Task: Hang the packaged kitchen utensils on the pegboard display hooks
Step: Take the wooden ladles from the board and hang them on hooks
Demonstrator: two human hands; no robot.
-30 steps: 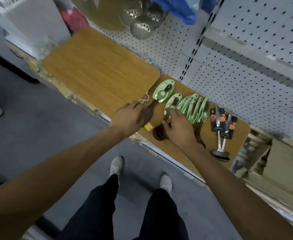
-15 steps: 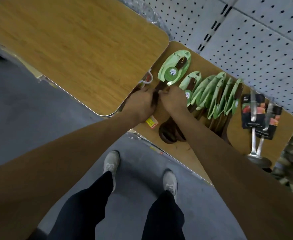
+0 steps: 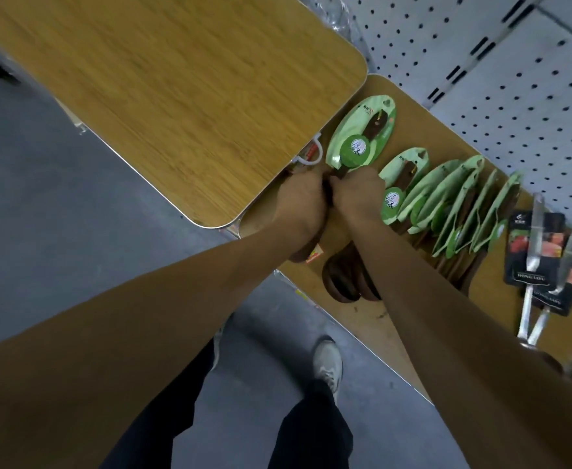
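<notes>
Wood-grain shelf point(image 3: 176, 96) w/ white pegboard point(image 3: 514, 79) behind, grey floor point(image 3: 58, 214) below.

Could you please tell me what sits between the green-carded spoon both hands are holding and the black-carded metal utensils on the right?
In the head view, a row of overlapping green-carded wooden spoons fills that stretch.

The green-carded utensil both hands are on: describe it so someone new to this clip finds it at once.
Start at the white pegboard, then drop to the row of green-carded utensils below it. The one meant, the leftmost card, stands alone beside the big wooden board, face fully showing, while its neighbours overlap edge-on.
</notes>
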